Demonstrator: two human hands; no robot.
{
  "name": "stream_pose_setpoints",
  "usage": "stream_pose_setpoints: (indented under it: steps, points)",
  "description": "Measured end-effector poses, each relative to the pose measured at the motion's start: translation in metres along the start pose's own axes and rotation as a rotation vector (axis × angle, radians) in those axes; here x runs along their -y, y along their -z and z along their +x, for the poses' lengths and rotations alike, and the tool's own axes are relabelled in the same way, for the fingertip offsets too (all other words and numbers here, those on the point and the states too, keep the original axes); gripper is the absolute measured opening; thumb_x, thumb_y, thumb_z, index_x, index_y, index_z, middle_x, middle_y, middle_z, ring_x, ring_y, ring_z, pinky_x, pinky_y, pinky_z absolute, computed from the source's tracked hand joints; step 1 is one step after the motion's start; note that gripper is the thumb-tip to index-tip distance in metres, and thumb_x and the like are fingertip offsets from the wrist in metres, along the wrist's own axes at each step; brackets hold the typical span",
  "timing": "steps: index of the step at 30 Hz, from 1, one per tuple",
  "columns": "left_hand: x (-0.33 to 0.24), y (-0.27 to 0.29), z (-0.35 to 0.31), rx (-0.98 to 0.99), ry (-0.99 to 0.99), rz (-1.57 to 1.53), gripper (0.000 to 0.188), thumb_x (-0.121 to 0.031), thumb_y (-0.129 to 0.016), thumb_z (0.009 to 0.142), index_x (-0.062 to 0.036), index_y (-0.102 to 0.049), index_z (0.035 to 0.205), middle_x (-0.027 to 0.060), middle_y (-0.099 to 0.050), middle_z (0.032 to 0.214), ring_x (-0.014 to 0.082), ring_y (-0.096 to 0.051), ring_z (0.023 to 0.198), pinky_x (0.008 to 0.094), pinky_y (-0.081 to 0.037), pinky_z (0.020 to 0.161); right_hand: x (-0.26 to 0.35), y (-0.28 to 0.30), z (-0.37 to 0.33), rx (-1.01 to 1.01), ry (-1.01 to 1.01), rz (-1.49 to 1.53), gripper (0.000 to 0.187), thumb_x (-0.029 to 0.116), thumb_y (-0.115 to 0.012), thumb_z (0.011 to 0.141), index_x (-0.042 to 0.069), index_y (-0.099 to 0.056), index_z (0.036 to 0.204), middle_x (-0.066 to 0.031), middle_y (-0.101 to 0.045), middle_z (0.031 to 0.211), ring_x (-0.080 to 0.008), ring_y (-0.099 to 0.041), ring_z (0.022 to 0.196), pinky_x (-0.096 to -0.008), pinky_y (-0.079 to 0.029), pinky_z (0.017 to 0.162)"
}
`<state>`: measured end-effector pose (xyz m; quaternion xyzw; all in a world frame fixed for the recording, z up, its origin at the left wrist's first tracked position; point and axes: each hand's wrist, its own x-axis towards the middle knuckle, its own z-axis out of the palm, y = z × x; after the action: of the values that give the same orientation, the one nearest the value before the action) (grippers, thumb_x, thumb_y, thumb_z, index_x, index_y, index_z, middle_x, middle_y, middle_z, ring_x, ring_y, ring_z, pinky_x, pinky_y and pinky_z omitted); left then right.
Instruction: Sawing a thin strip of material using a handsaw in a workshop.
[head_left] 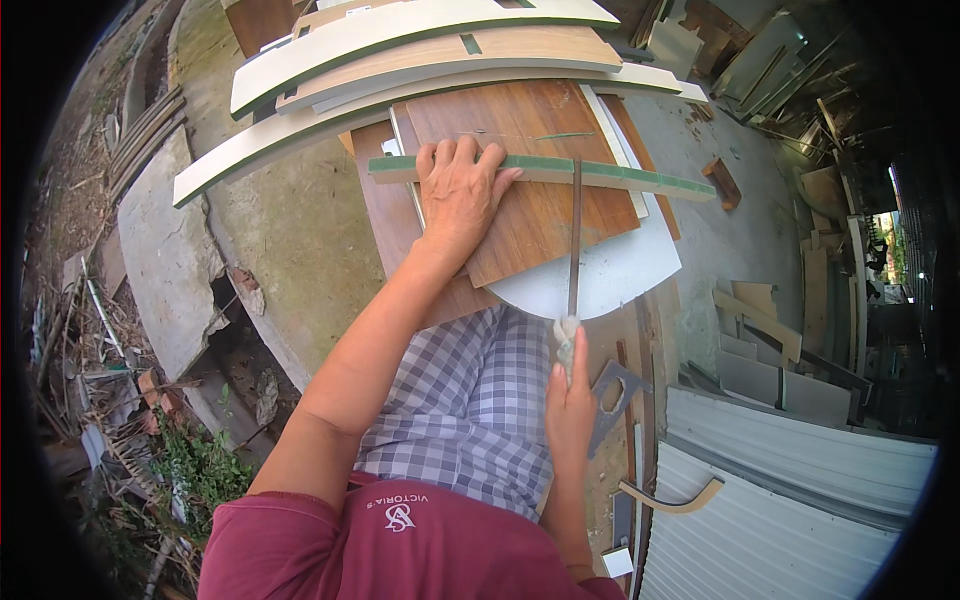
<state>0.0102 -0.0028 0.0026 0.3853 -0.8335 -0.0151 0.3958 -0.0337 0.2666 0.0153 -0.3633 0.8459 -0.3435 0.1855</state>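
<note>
My left hand (pixel 460 195) grips a narrow green-edged board strip (pixel 640 180) near its left end, fingers over the far edge. The strip lies across brown wood-grain panels (pixel 530 110), its right end sticking out past them. In my right hand (pixel 570 390) is the pale, worn handle of a long tool with a narrow brown blade (pixel 574 240), like a saw seen edge-on or a file; I cannot tell which. Its blade points away from me, the far end at the strip's middle. A white round-edged board (pixel 610 275) shows under the panels.
Long white and wood-toned boards (pixel 430 50) are stacked at the far side. A grey plate with a hole (pixel 612 405) lies by my right hand, near a curved wooden piece (pixel 675 500) and corrugated sheets (pixel 780 520). Broken concrete (pixel 165 240) and scrap lie left; a wood block (pixel 720 183) right.
</note>
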Motion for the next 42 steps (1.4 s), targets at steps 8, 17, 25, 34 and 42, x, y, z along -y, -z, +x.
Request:
stream_pose_setpoints:
  steps: [8, 17, 25, 34, 42]
  points:
    - [0.006, -0.011, 0.009, -0.010, 0.080, 0.035, 0.020, -0.031, -0.066, 0.088, -0.0133, -0.066, 0.097, 0.0059, -0.060, 0.089, 0.0263, -0.055, 0.090, 0.0415, -0.034, 0.091, 0.014, 0.016, 0.040, -0.019, 0.062, -0.057, 0.053, 0.016, -0.048, 0.099, 0.020, -0.034, 0.150, -0.0217, -0.055, 0.135, -0.0406, -0.057, 0.118, -0.0458, -0.049, 0.092]
    - [0.013, 0.004, 0.000, 0.032, 0.031, 0.004, 0.024, -0.033, -0.067, 0.088, -0.0133, -0.067, 0.102, 0.0065, -0.060, 0.090, 0.0256, -0.055, 0.091, 0.0422, -0.034, 0.092, 0.026, 0.044, 0.010, 0.152, -0.048, 0.009, 0.055, 0.015, -0.045, 0.098, 0.017, -0.032, 0.152, -0.0232, -0.060, 0.126, -0.0332, -0.063, 0.108, -0.0376, -0.047, 0.091]
    - [0.006, 0.007, 0.013, 0.105, 0.027, -0.012, 0.030, -0.039, -0.060, 0.092, -0.0116, -0.070, 0.102, 0.0098, -0.063, 0.095, 0.0304, -0.058, 0.095, 0.0494, -0.036, 0.095, 0.032, 0.038, -0.001, 0.142, -0.057, 0.016, 0.054, 0.020, -0.047, 0.100, 0.019, -0.032, 0.151, -0.0210, -0.055, 0.135, -0.0416, -0.056, 0.119, -0.0467, -0.047, 0.094]
    - [-0.014, -0.032, 0.027, 0.057, 0.022, 0.042, 0.030, -0.031, -0.057, 0.093, -0.0094, -0.069, 0.076, 0.0094, -0.065, 0.078, 0.0284, -0.062, 0.077, 0.0415, -0.043, 0.068, 0.031, 0.030, 0.005, 0.105, 0.063, 0.001, 0.053, 0.015, -0.047, 0.099, 0.014, -0.033, 0.150, -0.0227, -0.052, 0.137, -0.0405, -0.053, 0.123, -0.0454, -0.045, 0.097]
    - [-0.017, -0.037, 0.025, -0.018, 0.010, 0.048, 0.025, -0.027, -0.059, 0.090, -0.0099, -0.069, 0.076, 0.0080, -0.066, 0.076, 0.0269, -0.062, 0.075, 0.0404, -0.042, 0.069, 0.058, 0.020, 0.082, 0.113, 0.024, -0.072, 0.054, 0.014, -0.046, 0.099, 0.020, -0.033, 0.151, -0.0255, -0.061, 0.122, -0.0448, -0.062, 0.104, -0.0486, -0.050, 0.082]
